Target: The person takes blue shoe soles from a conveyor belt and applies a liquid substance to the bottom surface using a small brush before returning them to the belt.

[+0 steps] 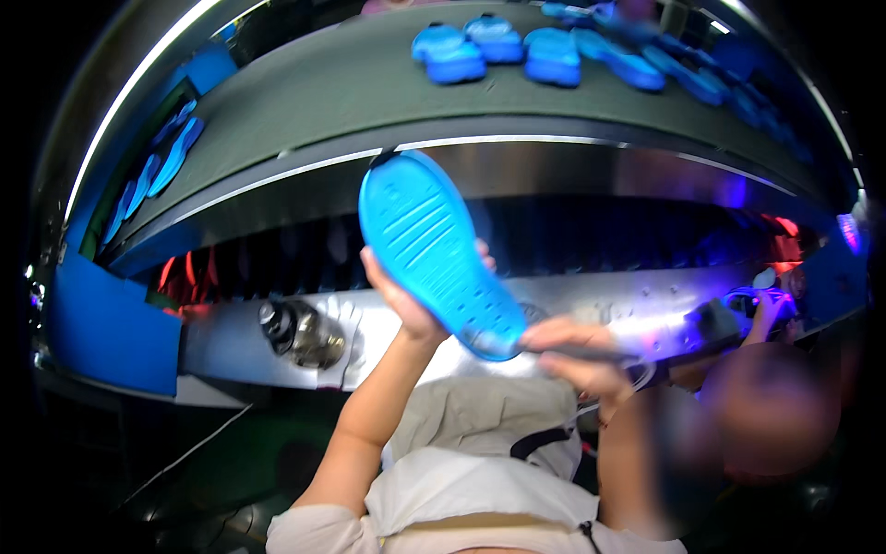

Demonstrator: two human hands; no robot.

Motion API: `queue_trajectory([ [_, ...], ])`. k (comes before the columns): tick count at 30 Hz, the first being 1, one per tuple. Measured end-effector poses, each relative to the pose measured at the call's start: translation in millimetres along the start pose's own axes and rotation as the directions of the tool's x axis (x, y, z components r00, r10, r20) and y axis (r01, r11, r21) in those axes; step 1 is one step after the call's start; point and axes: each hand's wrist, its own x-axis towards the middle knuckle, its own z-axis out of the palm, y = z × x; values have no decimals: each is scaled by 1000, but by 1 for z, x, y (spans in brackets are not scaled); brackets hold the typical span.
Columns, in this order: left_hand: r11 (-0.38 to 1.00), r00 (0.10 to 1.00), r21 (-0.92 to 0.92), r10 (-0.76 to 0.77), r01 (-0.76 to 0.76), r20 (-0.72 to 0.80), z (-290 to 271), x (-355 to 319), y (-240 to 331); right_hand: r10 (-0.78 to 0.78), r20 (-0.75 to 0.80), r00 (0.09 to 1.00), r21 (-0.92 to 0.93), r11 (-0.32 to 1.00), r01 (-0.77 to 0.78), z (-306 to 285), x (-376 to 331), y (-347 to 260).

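My left hand [406, 300] is closed around the middle of a bright blue shoe sole [429, 226]. The sole is tilted up, its patterned face toward me, with ridges across the wider part and small dimples lower down. Something black shows at its upper end. In my right hand [586, 360] is a slim, dark-handled brush [577, 352], pinched between thumb and fingers. Its pale tip lies against the lower end of the sole. Motion blurs the brush and right hand, so the bristles are hard to make out.
A dark green conveyor belt [323, 92] carries several blue soles [552, 55]. On the metal bench [388, 355] below stand a clear bottle with a dark cap [305, 332] and a white glove [346, 337]. Another person's hand [764, 314] is at the right.
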Motion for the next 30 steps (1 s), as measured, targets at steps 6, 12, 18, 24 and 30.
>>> queue_trajectory([
  [6, 999, 999, 22, -46, 46, 1, -4, -7, 6, -9, -38, 999, 321, 947, 21, 3, 3, 3],
  [12, 998, 997, 8, -69, 68, 45, -4, -5, 7, -54, 120, 991, 302, 953, 15, 3, -8, 8],
  [18, 997, 994, 26, -76, 78, -82, 22, -7, 6, 264, -160, 951, 662, 744, -95, 20, -6, 14],
  [24, 989, 989, 19, -147, 147, -15, -12, -32, -26, 374, -51, 926, 378, 865, -329, 22, -1, -25],
  [30, 920, 920, 208, -364, 331, 145, -6, -24, -7, 396, -70, 915, 56, 918, -393, -4, 5, -52],
])
